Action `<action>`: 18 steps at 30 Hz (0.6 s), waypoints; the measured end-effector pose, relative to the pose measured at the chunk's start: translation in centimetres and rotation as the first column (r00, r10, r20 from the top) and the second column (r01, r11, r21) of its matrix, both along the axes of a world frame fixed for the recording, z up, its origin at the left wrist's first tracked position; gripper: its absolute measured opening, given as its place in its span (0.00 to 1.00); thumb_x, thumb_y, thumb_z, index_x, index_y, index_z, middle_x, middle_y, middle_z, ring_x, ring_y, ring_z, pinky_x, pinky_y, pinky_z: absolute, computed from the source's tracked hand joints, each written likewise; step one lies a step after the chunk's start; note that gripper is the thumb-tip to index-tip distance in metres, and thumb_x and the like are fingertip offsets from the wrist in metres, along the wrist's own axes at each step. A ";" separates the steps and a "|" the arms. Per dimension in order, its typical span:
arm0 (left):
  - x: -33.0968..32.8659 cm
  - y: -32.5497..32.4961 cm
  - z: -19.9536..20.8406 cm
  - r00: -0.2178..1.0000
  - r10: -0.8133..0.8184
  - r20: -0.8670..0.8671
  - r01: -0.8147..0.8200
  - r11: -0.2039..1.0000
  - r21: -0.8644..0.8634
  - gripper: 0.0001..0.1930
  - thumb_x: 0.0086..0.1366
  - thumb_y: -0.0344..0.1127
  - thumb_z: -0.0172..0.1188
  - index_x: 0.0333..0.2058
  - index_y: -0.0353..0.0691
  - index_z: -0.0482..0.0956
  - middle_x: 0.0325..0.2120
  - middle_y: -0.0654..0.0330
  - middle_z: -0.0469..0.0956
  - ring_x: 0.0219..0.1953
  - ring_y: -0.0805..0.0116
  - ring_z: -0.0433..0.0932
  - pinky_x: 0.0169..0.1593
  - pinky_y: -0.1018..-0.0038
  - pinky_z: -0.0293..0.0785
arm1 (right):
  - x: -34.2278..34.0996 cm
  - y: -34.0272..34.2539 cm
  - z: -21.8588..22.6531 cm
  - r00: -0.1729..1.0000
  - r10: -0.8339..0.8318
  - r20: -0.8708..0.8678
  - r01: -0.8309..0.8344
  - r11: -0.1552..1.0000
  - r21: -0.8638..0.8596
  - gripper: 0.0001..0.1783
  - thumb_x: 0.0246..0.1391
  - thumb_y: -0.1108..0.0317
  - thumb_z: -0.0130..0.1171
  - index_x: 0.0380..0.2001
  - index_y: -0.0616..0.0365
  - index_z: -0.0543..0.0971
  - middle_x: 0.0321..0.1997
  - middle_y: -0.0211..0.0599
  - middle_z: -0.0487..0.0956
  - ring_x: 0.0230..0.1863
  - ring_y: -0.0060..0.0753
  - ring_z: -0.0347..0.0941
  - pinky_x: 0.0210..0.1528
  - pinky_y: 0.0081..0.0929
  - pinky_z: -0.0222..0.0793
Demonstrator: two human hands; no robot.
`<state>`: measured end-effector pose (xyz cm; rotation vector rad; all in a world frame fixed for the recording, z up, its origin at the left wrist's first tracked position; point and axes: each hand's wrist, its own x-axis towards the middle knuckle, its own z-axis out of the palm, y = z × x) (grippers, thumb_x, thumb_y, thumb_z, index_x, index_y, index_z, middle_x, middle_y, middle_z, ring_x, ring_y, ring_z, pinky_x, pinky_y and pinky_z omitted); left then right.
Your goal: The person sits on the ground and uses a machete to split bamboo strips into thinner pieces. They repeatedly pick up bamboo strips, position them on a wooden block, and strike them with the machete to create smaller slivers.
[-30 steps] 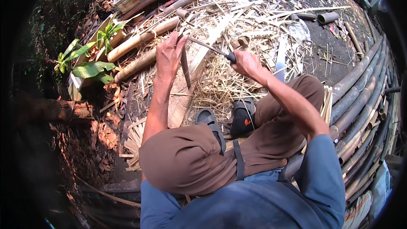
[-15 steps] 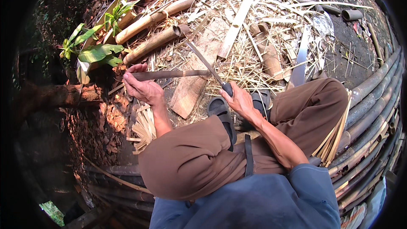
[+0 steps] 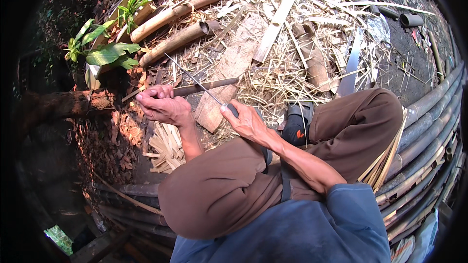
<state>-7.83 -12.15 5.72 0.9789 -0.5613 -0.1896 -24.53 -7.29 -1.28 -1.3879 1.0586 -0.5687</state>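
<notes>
My left hand (image 3: 165,107) is closed around one end of a flat brown bamboo strip (image 3: 222,83), which points to the right over a worn wooden plank (image 3: 241,44). My right hand (image 3: 248,125) grips a knife (image 3: 186,71) by its dark handle. The long narrow blade slants up to the left and crosses the strip in view; whether the edge touches it I cannot tell. Below my left wrist lies a pile of short split pieces (image 3: 167,147).
Pale shavings (image 3: 273,80) litter the ground ahead. A saw blade (image 3: 352,65) stands out beyond my right knee. Cut bamboo tubes (image 3: 175,44) lie at upper left near a leafy plant (image 3: 109,53). Long bamboo poles (image 3: 424,112) are stacked along the right.
The knife has moved left along the strip toward my left hand, its blade now tilted further left. The strip's far end has risen slightly, and my left fingers have curled over more.
</notes>
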 end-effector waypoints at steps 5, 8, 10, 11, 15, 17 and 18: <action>-1.2 -0.2 0.2 0.998 0.060 0.024 -0.060 0.998 -0.003 0.21 0.73 0.48 0.48 0.23 0.44 0.61 0.15 0.69 0.59 0.16 0.79 0.56 0.21 0.80 0.54 | -0.7 -0.4 -2.9 0.994 -0.035 -0.099 0.038 0.999 0.029 0.27 0.62 0.44 0.50 0.33 0.62 0.74 0.19 0.56 0.75 0.27 0.62 0.75 0.31 0.49 0.68; 0.0 0.0 0.3 0.996 0.077 -0.046 -0.077 0.997 0.009 0.20 0.73 0.48 0.48 0.23 0.44 0.61 0.15 0.69 0.58 0.16 0.79 0.55 0.21 0.80 0.53 | -0.8 0.0 -3.6 0.990 -0.029 -0.139 0.036 0.998 0.051 0.28 0.62 0.42 0.49 0.32 0.62 0.72 0.19 0.57 0.74 0.26 0.62 0.75 0.31 0.51 0.68; 0.1 -0.1 0.0 0.994 0.107 -0.012 -0.107 0.994 0.026 0.21 0.73 0.48 0.48 0.23 0.44 0.61 0.15 0.69 0.57 0.17 0.78 0.55 0.22 0.79 0.53 | -0.7 1.0 -3.7 0.989 -0.016 -0.150 -0.005 0.990 -0.139 0.29 0.62 0.42 0.49 0.34 0.63 0.71 0.19 0.58 0.74 0.25 0.62 0.74 0.32 0.52 0.68; 0.4 0.4 0.1 0.992 0.124 0.011 -0.125 0.992 0.026 0.21 0.73 0.48 0.48 0.23 0.44 0.61 0.15 0.69 0.57 0.17 0.78 0.55 0.22 0.79 0.53 | -0.9 1.0 -3.4 0.983 0.058 -0.176 -0.071 0.995 -0.068 0.29 0.62 0.42 0.49 0.36 0.63 0.71 0.20 0.61 0.74 0.26 0.65 0.74 0.34 0.53 0.69; -0.3 -0.3 0.0 0.997 -0.020 -0.080 0.018 1.000 -0.018 0.19 0.72 0.47 0.49 0.24 0.43 0.63 0.16 0.68 0.58 0.17 0.78 0.56 0.22 0.79 0.54 | -4.9 -0.1 -14.1 0.927 -0.220 -0.305 0.243 0.969 0.037 0.30 0.61 0.42 0.48 0.31 0.65 0.73 0.25 0.65 0.76 0.32 0.69 0.74 0.38 0.53 0.69; 2.1 0.6 -0.3 0.951 -0.275 -0.141 0.261 0.959 -0.110 0.15 0.70 0.44 0.48 0.27 0.42 0.67 0.19 0.66 0.63 0.22 0.75 0.61 0.29 0.76 0.61 | -3.8 0.0 -12.5 0.928 -0.137 -0.347 0.173 0.982 0.074 0.30 0.62 0.43 0.48 0.29 0.65 0.73 0.26 0.64 0.76 0.33 0.68 0.74 0.37 0.53 0.68; 1.8 0.5 0.2 0.955 -0.250 -0.161 0.236 0.966 -0.102 0.14 0.70 0.44 0.49 0.27 0.43 0.67 0.21 0.66 0.64 0.24 0.76 0.62 0.32 0.77 0.61 | -3.1 0.3 -10.9 0.940 -0.147 -0.308 0.161 0.987 0.020 0.30 0.62 0.42 0.48 0.30 0.64 0.73 0.25 0.61 0.76 0.31 0.66 0.74 0.35 0.53 0.66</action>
